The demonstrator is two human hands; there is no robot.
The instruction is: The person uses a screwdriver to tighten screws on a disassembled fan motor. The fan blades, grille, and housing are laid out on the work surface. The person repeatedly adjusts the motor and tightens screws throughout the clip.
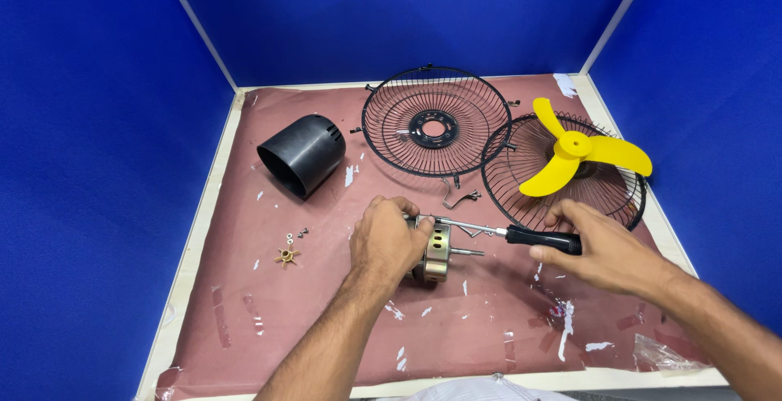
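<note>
— Starting from the left, what lies on the table (204, 230)?

— A black cylindrical motor cover (303, 155) rests on its side on the reddish-brown sheet (326, 328), its open mouth turned down-left. Whether anything sits inside it cannot be told. Below it lie a few small screws and washers (295, 235) and a little orange star-shaped piece (287, 255).

— And the hands?

— The left hand (387, 238) is curled over a brass-coloured fan motor (436, 253) at mid-table, fingers wrapped across its top and left side, its shaft pointing right. The right hand (599, 246) is clenched round the black handle of a screwdriver (521, 234), whose metal shank runs left and meets the motor's upper edge just beside the left fingertips.

— Farther back?

— A round black wire fan guard (433, 121) lies flat behind the motor, a bent metal clip (461, 199) near its front rim. To the right, a second wire guard (562, 175) cradles a yellow three-bladed propeller (574, 150).
</note>
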